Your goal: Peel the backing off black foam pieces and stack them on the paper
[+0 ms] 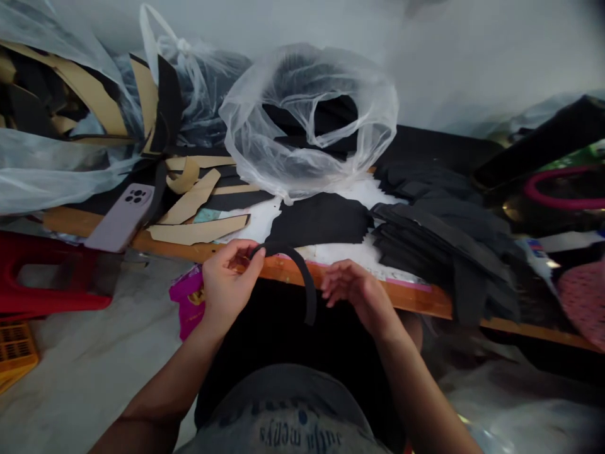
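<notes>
A curved black strip (305,277) is pinched at its upper left end between the thumb and fingers of my left hand (231,280). Its other end hangs down in front of the table edge. Just right of the strip, my right hand (357,290) has its fingers apart, holds nothing and does not touch the strip. Beyond both hands, a flat stack of black pieces (321,221) lies on white sheeting. More black pieces (435,233) are heaped to the right of it.
An open clear plastic bag (307,145) with black pieces stands behind. Tan-backed pieces (201,230) and a phone (121,217) lie to the left. A red stool (51,302) and yellow crate (17,353) are at far left. A dark roll (543,142) is at right.
</notes>
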A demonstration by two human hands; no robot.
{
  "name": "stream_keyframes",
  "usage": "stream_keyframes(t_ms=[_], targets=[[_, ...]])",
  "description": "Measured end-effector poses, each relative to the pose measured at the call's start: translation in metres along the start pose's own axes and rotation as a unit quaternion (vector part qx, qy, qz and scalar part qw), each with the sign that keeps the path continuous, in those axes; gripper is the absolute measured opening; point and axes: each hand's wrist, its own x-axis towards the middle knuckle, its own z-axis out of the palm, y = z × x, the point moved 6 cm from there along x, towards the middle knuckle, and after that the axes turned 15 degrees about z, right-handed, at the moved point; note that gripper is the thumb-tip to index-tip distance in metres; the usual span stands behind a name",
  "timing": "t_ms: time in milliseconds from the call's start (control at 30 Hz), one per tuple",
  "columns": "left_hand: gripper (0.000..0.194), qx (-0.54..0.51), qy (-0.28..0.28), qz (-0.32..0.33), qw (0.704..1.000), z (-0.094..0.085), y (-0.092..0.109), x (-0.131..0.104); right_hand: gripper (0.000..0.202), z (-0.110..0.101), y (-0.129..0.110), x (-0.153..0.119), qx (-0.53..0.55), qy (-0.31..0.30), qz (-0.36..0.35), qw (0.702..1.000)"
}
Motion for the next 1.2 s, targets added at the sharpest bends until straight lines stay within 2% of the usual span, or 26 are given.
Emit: stream_keyframes(t_ms=[67, 133, 200, 267, 367, 433, 533, 667, 1000, 1200], targets=[[0.012, 0.000, 0.000, -0.004, 1.000, 0.003, -0.001, 0.000, 0.062, -0.003, 0.002, 0.002, 0.013, 0.020, 0.010, 1.000], [0.012, -0.010, 0.002, -0.009, 1.000, 0.006, -0.002, 0.001, 0.048, -0.007, 0.002, 0.003, -0.080, 0.080, 0.014, 0.993], [0.013, -0.021, 0.011, -0.019, 1.000, 0.010, -0.005, 0.002, 0.029, -0.013, -0.003, 0.005, -0.177, 0.133, 0.017, 0.975], [0.014, -0.021, 0.012, -0.028, 0.999, 0.014, -0.009, 0.003, 0.021, -0.028, -0.011, 0.009, -0.210, 0.183, 0.005, 0.960], [0.017, 0.005, -0.015, -0.035, 0.999, 0.024, -0.016, 0.000, 0.042, -0.057, -0.030, 0.018, -0.228, 0.283, -0.044, 0.931], [0.020, 0.030, -0.027, -0.039, 0.998, 0.030, -0.022, -0.003, 0.046, -0.069, -0.041, 0.027, -0.264, 0.323, -0.075, 0.906], [0.023, 0.072, -0.026, -0.049, 0.996, 0.035, -0.031, -0.007, 0.041, -0.071, -0.047, 0.044, -0.326, 0.330, -0.095, 0.881], [0.025, 0.109, -0.032, -0.058, 0.992, 0.035, -0.035, -0.010, 0.042, -0.068, -0.041, 0.058, -0.359, 0.327, -0.090, 0.869], [0.026, 0.143, -0.040, -0.079, 0.986, 0.035, -0.034, -0.013, 0.044, -0.070, -0.037, 0.066, -0.392, 0.349, -0.084, 0.847], [0.023, 0.160, -0.053, -0.061, 0.984, 0.036, -0.032, -0.013, 0.043, -0.066, -0.036, 0.068, -0.434, 0.353, -0.088, 0.824]])
